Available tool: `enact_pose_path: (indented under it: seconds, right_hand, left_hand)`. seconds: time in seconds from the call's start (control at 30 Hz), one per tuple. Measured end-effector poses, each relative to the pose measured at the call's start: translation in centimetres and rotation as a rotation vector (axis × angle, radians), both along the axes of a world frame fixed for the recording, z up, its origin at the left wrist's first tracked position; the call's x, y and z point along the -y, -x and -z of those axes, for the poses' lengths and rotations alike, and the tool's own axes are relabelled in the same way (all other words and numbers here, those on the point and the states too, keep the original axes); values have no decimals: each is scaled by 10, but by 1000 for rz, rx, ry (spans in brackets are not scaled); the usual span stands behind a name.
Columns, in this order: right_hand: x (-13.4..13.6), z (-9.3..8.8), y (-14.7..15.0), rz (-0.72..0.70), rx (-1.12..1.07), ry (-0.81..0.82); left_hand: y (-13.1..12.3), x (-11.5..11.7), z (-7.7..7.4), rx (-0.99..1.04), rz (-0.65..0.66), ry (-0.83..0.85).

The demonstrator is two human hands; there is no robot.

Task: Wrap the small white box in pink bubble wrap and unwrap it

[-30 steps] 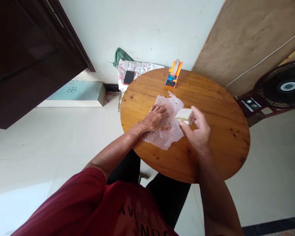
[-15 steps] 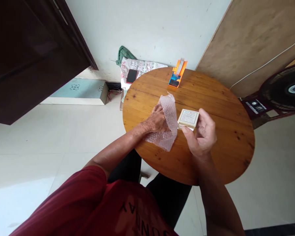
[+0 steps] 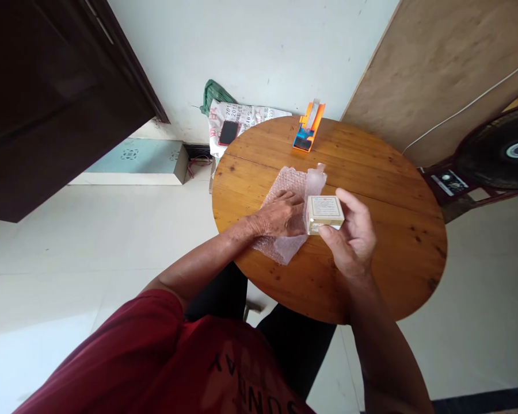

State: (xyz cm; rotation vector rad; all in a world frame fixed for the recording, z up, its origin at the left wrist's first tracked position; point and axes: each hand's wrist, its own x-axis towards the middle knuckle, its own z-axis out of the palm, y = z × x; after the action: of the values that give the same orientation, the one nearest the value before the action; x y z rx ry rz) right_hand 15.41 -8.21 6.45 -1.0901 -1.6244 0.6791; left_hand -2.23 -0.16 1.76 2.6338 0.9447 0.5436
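Note:
My left hand lies flat with its fingers stretched out on a sheet of bubble wrap, pressing it to the wooden table. The sheet spreads out under the palm, and its right edge stands up a little beside the fingers. My right hand grips a small, pale cardboard box between thumb and fingers. Printed text covers the box's top face, and it is held tilted just above the table, close to the right edge of the wrap.
An orange and blue tape dispenser stands at the table's far edge. Beyond the table's left rim, a phone lies on a printed white sack. A fan is at the far right, a dark door at the left.
My left hand has moved slightly right and flattened the bubble wrap, which was folded up over its fingers. The box in my right hand has shifted a little left and turned.

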Motion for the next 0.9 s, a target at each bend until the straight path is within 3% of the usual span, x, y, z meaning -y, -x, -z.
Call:
enact_pose_path:
  seconds: [0.2, 0.33, 0.57, 0.63, 0.77, 0.9]
  right_hand:
    - [7, 4, 9, -238, -39, 101]
    - [3, 7, 11, -297, -1, 151]
    - [-23, 23, 2, -110, -123, 325]
    - [-32, 32, -5, -35, -172, 298]
    - [-45, 47, -19, 72, -99, 213]
    - [-45, 50, -18, 112, 121, 120]
  left_hand:
    - [-7, 4, 8, -83, -20, -6]
    - [-9, 4, 14, -118, 4, 10]
    - [-3, 5, 1, 26, 46, 100]
    - [0, 2, 0, 135, 65, 159]
    - [4, -7, 3, 376, -131, 286]
    - [6, -13, 7, 414, -282, 274]
